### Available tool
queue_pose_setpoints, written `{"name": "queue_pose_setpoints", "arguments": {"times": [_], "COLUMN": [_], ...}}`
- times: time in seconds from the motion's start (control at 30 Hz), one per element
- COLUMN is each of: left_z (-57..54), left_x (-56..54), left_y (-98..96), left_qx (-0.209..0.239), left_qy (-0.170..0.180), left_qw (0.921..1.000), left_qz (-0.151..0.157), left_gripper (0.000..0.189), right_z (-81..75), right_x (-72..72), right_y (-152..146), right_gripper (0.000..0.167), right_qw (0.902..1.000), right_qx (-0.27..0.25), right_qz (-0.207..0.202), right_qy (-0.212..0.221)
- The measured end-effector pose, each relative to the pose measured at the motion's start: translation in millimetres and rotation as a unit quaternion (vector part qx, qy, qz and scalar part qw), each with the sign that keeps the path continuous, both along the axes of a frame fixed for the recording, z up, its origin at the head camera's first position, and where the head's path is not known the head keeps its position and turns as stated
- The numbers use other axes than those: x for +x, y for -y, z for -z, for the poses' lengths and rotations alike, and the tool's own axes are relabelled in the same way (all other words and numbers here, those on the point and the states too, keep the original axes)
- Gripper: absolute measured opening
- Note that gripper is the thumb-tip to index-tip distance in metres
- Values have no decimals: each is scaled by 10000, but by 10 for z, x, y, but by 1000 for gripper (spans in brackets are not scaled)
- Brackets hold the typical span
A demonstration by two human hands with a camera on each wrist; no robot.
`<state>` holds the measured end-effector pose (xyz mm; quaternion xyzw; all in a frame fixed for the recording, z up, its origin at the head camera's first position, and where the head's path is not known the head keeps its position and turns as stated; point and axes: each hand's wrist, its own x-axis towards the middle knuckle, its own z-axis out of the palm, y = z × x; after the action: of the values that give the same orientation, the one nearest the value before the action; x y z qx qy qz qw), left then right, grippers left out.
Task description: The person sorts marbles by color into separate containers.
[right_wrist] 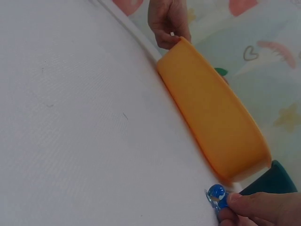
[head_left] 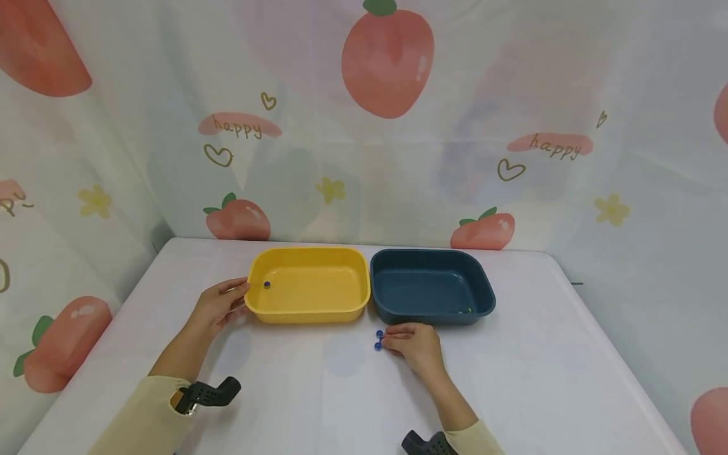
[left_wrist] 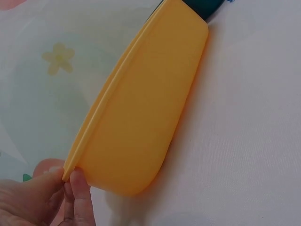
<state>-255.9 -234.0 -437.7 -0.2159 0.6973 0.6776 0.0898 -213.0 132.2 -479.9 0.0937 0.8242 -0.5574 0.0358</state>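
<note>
My left hand (head_left: 218,304) pinches the left rim of a yellow plastic basin (head_left: 309,317), thumb on one side and fingers on the other. One small blue marble (head_left: 266,285) lies inside that basin, towards its left end. In front of the gap between the basins, my right hand (head_left: 418,346) pinches at a cluster of blue glass marbles (right_wrist: 217,191) low over the table, thumb and fingertips around one of them. Another blue marble (head_left: 379,333) shows just beyond the fingertips. Part of the cluster is hidden by the thumb.
A dark teal basin (head_left: 432,319) stands close against the yellow one on the right, with small greenish bits (head_left: 469,310) in its front right corner. Both are on a white-covered table (head_left: 307,392). A printed curtain (head_left: 387,170) hangs behind and at the sides.
</note>
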Motion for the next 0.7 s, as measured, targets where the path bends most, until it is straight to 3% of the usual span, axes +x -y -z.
{"name": "queue_pose_setpoints", "arguments": {"times": [0.33, 0.7], "left_z": [5, 61], "left_x": [-4, -42], "left_y": [-2, 24], "left_qx": [-50, -126], "left_qy": [2, 6], "left_qw": [10000, 9999], "left_qz": [-28, -64], "left_gripper": [53, 53], "right_z": [-53, -130], "right_x": [29, 45], "right_y": [-29, -25], "right_gripper": [17, 18], "right_qw": [9996, 9961], "right_qx": [-177, -811], "right_qz": [-114, -206], "right_qy": [174, 296]}}
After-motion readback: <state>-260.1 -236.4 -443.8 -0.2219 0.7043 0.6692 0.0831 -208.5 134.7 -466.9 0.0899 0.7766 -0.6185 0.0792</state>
